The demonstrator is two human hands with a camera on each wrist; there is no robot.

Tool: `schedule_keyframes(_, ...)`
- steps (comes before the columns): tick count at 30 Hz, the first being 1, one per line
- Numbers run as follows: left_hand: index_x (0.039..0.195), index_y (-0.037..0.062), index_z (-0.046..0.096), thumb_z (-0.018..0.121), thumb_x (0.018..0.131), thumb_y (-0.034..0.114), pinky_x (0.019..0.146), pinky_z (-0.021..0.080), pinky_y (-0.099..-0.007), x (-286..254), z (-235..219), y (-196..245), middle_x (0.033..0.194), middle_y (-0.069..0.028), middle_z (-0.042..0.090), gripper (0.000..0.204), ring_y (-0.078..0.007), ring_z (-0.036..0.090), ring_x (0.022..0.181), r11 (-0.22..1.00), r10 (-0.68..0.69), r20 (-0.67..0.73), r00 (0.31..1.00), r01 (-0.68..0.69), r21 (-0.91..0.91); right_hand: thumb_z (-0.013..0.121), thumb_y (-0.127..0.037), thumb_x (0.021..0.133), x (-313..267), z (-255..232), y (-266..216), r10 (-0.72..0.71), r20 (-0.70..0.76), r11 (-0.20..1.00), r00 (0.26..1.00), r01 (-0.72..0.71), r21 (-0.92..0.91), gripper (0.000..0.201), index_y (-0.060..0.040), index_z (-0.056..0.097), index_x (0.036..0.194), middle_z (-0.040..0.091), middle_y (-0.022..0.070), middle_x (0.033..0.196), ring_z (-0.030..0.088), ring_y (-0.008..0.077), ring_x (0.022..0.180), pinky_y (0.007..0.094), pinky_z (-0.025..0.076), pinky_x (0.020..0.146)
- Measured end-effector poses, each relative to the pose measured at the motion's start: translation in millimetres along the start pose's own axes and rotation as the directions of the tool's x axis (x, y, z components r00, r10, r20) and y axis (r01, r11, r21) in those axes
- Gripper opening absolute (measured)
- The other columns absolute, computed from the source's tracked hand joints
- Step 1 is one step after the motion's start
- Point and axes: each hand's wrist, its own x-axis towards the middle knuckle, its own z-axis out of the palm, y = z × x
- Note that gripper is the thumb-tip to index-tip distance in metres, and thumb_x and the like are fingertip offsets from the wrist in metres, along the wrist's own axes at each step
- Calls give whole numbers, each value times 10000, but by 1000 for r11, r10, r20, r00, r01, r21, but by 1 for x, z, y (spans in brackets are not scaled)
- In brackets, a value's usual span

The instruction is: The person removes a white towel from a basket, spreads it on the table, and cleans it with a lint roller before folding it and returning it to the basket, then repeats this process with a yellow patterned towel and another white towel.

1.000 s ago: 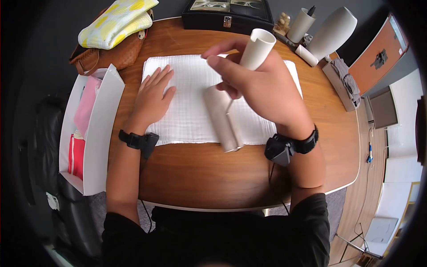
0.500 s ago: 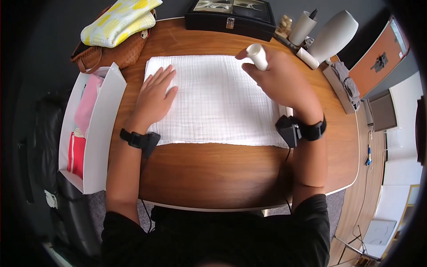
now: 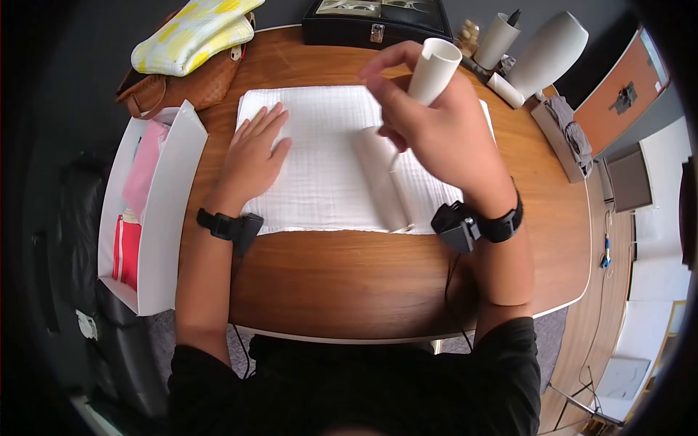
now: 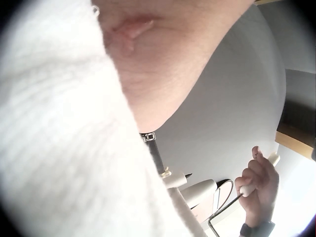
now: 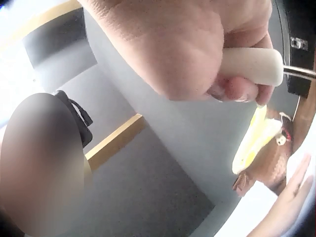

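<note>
A white cloth [image 3: 320, 167] lies flat on the wooden table. My left hand [image 3: 254, 156] rests on its left part, fingers straight and slightly spread. My right hand [image 3: 451, 138] grips the white handle [image 3: 435, 71] of a roller, whose pale cylinder [image 3: 382, 178] slants over the cloth's right half. A thin metal rod joins the two. In the right wrist view, fingers curl round the handle [image 5: 252, 65]. The left wrist view shows the cloth [image 4: 64, 128] close up and the right hand [image 4: 259, 190] with the handle. Whether the cylinder touches the cloth, I cannot tell.
At the left stands a white box [image 3: 163, 218] with pink and red fabric. Behind it, a yellow-and-white cloth [image 3: 193, 36] lies on a brown bag [image 3: 200, 87]. A black case [image 3: 342, 30] is at the back; a grey-white vase [image 3: 549, 54] and a narrow box [image 3: 556, 142] stand right.
Over the last second the roller went right with my right hand, then came back leftward over the cloth, ending a little right of its first place. My left hand has stayed on the cloth.
</note>
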Motion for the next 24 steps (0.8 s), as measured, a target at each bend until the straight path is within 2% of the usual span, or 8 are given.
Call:
schedule_keyframes(5,1568,56,557,567,1121,305,1325,260,-511,0,3,-2,1714,-118,465,511,-331,372,1615,1000,9,-24,1000,-10,-17,734,-140,1040,6,-32,30,-133,-13,895,991,114,-432,170,-60,729,1190,713,-2,867,707,101,818,297,552,709)
schedule_keyframes(6,1568,56,557,565,1122,306,1326,259,-512,0,3,-2,1716,-119,463,511,-332,372,1615,1000,8,-25,1000,-8,-19,740,-166,1004,8,-34,35,-64,-34,901,997,43,-432,212,-31,735,1168,763,239,994,723,444,943,458,567,822)
schedule_keyframes(10,1595,67,532,567,1125,271,1333,250,-477,0,0,1,1738,-104,434,514,-304,348,1633,1000,-12,-1,1000,12,2,744,-189,1011,19,-29,54,-55,-61,887,997,21,-462,239,-17,726,1176,759,238,981,723,426,909,447,565,812)
schedule_keyframes(13,1588,66,538,574,1121,267,1328,258,-488,-1,2,-1,1734,-105,440,510,-313,356,1627,1000,0,-18,1000,1,4,754,-187,1018,16,-15,31,12,-129,967,992,-44,-252,215,-23,731,1155,774,180,973,734,322,858,412,571,802)
schedule_keyframes(14,1585,65,541,577,1120,267,1326,261,-493,-1,2,-2,1733,-106,442,508,-316,360,1625,1000,3,-22,1000,-3,7,760,-176,1026,15,-8,35,-93,-161,994,982,81,-78,173,-49,736,1141,775,75,955,706,172,830,346,576,762)
schedule_keyframes(17,1573,60,552,582,1118,275,1322,267,-508,-1,5,-2,1723,-113,455,504,-330,370,1617,1000,14,-33,999,-14,7,752,-165,1038,10,5,14,39,-156,967,987,2,253,155,-67,737,1158,755,-4,968,678,79,860,285,574,730)
schedule_keyframes(18,1566,57,559,582,1117,284,1321,269,-513,0,5,-2,1716,-119,462,504,-338,374,1614,1000,18,-36,999,-18,2,744,-176,1049,11,9,18,37,-153,931,988,22,365,162,-65,730,1165,713,-22,885,664,65,812,257,562,686)
schedule_keyframes(24,1570,61,555,577,1121,279,1325,265,-503,0,1,0,1722,-113,455,500,-328,370,1617,1000,9,-20,1000,-10,-6,712,-165,1057,19,-5,30,55,-211,957,976,8,288,138,-65,733,1150,632,-40,760,613,57,709,268,551,643)
